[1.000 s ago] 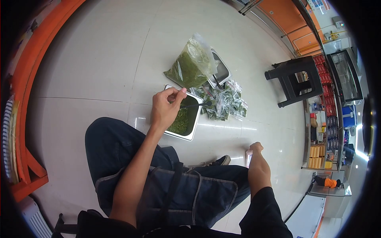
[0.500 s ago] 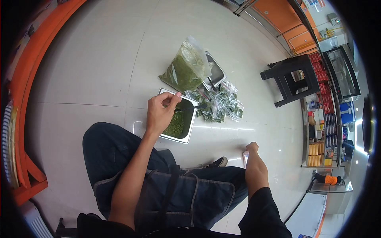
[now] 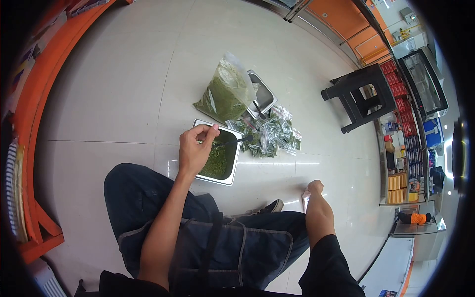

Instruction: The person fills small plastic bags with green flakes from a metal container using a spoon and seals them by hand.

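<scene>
Head view: pinches the spoon (image 3: 232, 141) at its handle end with left hand (image 3: 195, 148), above the pan (image 3: 228, 181) of green leaf on the floor. Probably light, stiff, thin; safer gripped mid-handle. Clenches right hand (image 3: 314, 187) round a packet (image 3: 306, 200)

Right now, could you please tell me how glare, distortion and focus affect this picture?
Head view: strong fisheye, with black corners and the orange counter edge bowed; bright glare streaks on the glossy floor beside the tray; lighting even, shadows soft; the left hand and its spoon look sharp, without motion blur.
</scene>
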`<action>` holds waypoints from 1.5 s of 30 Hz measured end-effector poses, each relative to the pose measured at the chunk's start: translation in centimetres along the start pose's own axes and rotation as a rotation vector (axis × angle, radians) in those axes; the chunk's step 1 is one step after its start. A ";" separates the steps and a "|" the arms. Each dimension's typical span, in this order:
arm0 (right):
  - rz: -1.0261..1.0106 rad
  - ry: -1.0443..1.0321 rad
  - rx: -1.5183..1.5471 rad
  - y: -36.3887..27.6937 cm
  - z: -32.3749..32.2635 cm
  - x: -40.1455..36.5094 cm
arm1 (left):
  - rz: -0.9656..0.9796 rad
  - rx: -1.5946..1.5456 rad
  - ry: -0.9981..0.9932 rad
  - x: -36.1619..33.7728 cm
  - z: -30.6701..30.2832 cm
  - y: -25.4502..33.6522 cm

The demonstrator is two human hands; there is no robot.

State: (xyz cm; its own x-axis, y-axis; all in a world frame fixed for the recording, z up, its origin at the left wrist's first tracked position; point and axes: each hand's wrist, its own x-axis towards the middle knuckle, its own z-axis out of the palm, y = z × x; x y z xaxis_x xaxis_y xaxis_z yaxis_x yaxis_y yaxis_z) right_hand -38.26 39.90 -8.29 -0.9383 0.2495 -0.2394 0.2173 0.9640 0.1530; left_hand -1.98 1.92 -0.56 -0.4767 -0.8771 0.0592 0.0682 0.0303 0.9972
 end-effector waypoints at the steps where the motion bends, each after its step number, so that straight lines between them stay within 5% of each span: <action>1: -0.025 0.071 -0.032 0.0 0.2 0.2 | 0.003 -0.001 0.000 0.0 0.0 0.0; 11: 0.050 0.221 0.130 -2.7 -3.8 -3.3 | 0.010 -0.008 -0.007 -0.1 0.0 0.1; 15: -0.349 0.530 0.255 -7.0 -8.5 -2.4 | 0.016 -0.007 -0.027 -0.2 0.2 0.3; 17: -0.740 0.510 0.573 -9.2 -11.7 -4.6 | -0.015 -0.005 -0.096 -0.5 0.2 0.7; 19: -0.910 0.052 1.038 -11.2 -15.9 -15.1 | -0.108 -0.136 -0.266 -0.9 0.9 -0.4; 21: -1.131 -0.174 1.097 -11.4 -17.1 -22.3 | -0.189 -0.335 -0.429 -1.9 1.8 -0.2; 24: -1.054 -0.472 1.150 -10.8 -15.6 -27.8 | -0.314 -0.488 -0.685 -3.0 1.9 1.7; 29: -1.119 -0.483 1.097 -12.0 -13.4 -29.1 | -0.228 -0.424 -0.754 -2.6 1.3 2.4; 35: -1.098 -0.491 1.146 -12.3 -12.7 -29.1 | -0.280 -0.453 -0.536 -2.8 1.6 1.0; 37: -1.299 0.318 0.927 -12.3 -13.5 -30.8 | -0.271 -0.386 -0.486 -3.0 1.8 0.5; 40: -1.496 0.532 0.817 -11.3 -14.8 -32.9 | -0.247 -0.310 -0.431 -2.8 1.9 -0.2; 42: -1.602 0.275 0.732 -11.0 -14.0 -33.7 | -0.237 -0.301 -0.436 -2.9 2.1 -0.2; 45: -1.570 0.263 0.692 -11.7 -12.0 -33.9 | -0.238 -0.417 -0.465 -3.7 2.9 0.8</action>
State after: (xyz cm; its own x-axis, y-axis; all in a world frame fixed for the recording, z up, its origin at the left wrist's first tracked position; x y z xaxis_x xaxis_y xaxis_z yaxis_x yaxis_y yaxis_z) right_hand -12.18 19.09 9.58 -0.3509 -0.8393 0.4153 -0.8703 0.1286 -0.4754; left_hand -2.67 6.57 0.14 -0.8424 -0.5362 -0.0538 0.2031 -0.4084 0.8899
